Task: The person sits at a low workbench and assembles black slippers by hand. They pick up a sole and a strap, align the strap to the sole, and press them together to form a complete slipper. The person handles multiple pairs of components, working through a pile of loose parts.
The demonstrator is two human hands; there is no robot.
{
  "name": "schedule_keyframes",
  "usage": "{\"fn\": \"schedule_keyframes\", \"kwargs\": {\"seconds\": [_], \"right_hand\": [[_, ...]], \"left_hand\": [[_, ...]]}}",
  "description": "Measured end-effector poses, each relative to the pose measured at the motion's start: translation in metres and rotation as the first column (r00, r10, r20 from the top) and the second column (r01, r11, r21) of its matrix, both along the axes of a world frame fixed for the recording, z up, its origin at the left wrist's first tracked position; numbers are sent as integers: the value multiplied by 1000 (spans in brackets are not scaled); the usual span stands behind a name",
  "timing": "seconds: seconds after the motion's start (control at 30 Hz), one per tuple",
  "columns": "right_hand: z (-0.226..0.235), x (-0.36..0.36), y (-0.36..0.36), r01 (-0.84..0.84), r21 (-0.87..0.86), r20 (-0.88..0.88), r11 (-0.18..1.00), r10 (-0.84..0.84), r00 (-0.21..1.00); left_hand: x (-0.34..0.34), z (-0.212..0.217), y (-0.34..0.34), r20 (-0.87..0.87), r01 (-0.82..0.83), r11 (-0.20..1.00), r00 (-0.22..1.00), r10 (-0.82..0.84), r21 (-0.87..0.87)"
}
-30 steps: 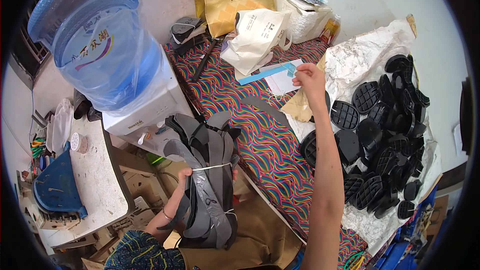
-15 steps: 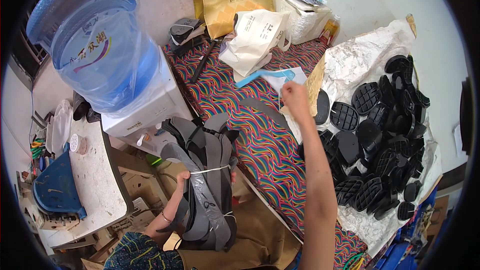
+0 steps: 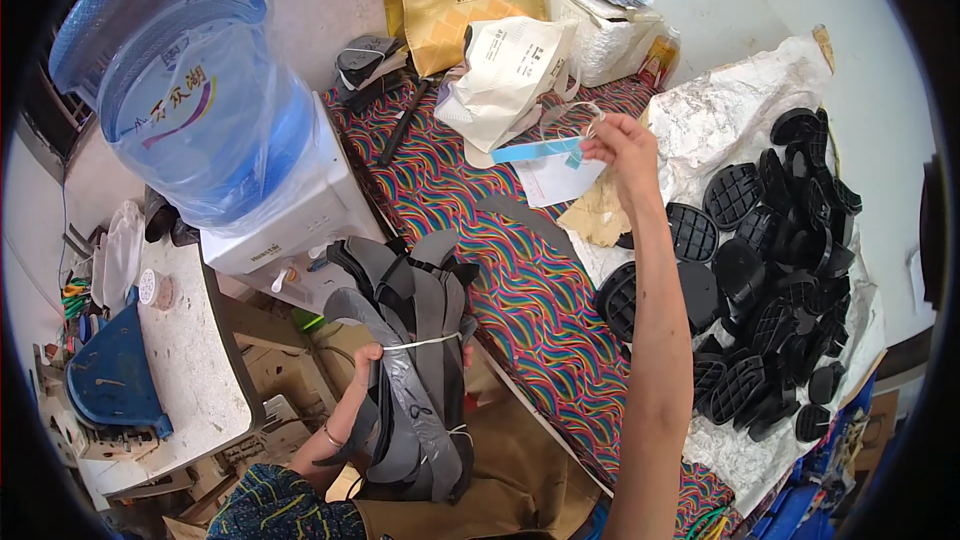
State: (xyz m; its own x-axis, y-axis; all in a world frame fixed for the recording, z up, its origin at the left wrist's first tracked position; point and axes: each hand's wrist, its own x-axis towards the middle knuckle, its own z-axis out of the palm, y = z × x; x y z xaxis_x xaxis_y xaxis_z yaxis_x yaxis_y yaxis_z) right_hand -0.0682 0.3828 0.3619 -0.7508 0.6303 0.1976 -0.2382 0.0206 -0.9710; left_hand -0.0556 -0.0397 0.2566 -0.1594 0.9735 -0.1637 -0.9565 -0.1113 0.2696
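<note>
The left hand (image 3: pixel 368 355) grips a bundle of grey strips (image 3: pixel 415 360) low over the lap, its fingers clenched around the middle, where a thin band crosses it. The right hand (image 3: pixel 620 145) is raised over the striped tabletop (image 3: pixel 520 280), fingers pinching a thin loop of string (image 3: pixel 570 118) that hangs just left of them.

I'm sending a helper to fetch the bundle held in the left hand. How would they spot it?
Start at the big blue water bottle on its white dispenser. Just below it, the left hand grips a bundle of grey strips, the only stack cinched with a thin pale band.
</note>
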Motion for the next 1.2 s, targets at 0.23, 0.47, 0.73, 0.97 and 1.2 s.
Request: {"fn": "schedule_keyframes", "kwargs": {"seconds": [0.23, 0.47, 0.73, 0.97, 1.2], "right_hand": [[-4, -4, 18, 195, 230, 74, 954, -217, 973], [2, 67, -88, 8, 480, 308, 877, -177, 935], [7, 178, -237, 26, 344, 335, 939, -149, 930], [5, 213, -276, 64, 736, 263, 674, -372, 890], [7, 235, -273, 139, 522, 296, 842, -331, 896]], "left_hand": [[-2, -8, 2, -32, 31, 995, 999, -29, 91], [-4, 7, 30, -47, 11, 988, 999, -4, 151], [7, 25, 81, -267, -4, 986, 963, 49, 169], [11, 27, 89, -421, -116, 993, 902, 98, -18], [45, 68, 89, -395, -266, 943, 903, 170, -201]]}}
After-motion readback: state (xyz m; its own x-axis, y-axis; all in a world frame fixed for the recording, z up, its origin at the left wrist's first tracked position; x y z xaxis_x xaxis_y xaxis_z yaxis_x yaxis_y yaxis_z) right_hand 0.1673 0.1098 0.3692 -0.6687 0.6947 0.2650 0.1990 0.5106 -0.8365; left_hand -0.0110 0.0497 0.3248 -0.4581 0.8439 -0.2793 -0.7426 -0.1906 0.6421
